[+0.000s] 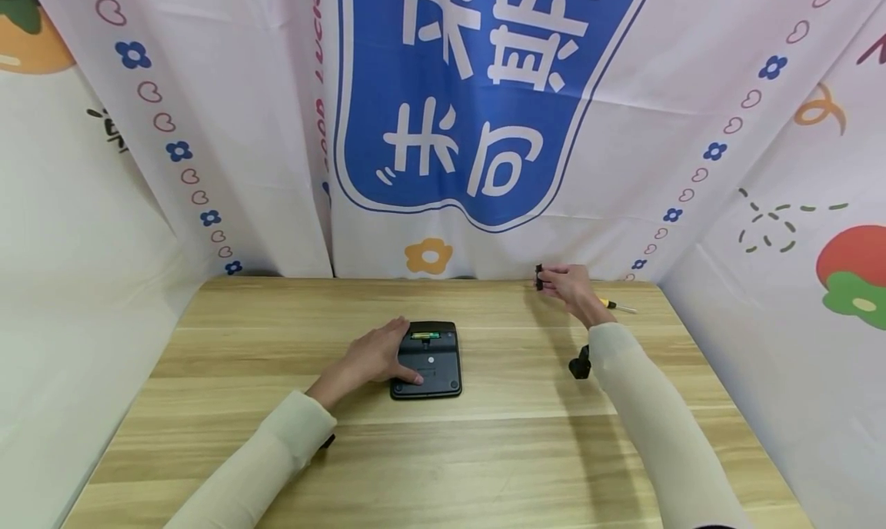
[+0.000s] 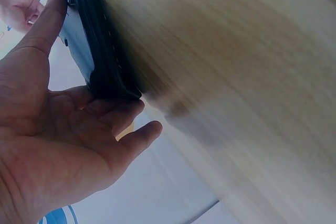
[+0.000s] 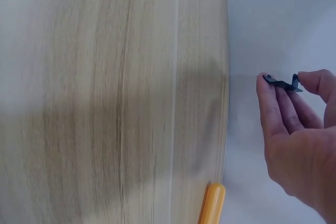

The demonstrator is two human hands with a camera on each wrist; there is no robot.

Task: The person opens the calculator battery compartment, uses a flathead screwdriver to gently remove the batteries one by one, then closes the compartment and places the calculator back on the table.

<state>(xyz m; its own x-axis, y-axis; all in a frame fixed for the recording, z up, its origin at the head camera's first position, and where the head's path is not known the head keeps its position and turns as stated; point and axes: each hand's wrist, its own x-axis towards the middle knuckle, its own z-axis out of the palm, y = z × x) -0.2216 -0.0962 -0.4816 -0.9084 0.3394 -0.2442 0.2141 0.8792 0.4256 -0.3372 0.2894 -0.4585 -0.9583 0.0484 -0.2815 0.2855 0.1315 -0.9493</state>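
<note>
A black calculator (image 1: 439,371) lies back side up on the table, its battery slot uncovered and a green-and-gold battery (image 1: 425,335) showing in it. My left hand (image 1: 370,356) grips its left side, thumb on the back and fingers at the edge; in the left wrist view the calculator (image 2: 79,35) sits between thumb and fingers. Near the table's far edge, my right hand (image 1: 569,284) pinches a small black battery cover (image 1: 539,277). From the right wrist, the cover (image 3: 283,84) shows a bent clip end beside the thumb, held clear of the wood.
A screwdriver (image 1: 612,305) with a yellow handle lies just behind the right wrist, near the far right edge. Black gear (image 1: 580,364) is attached under the right forearm. Printed white cloth (image 1: 277,168) hangs along the back and sides of the wooden table (image 1: 484,467).
</note>
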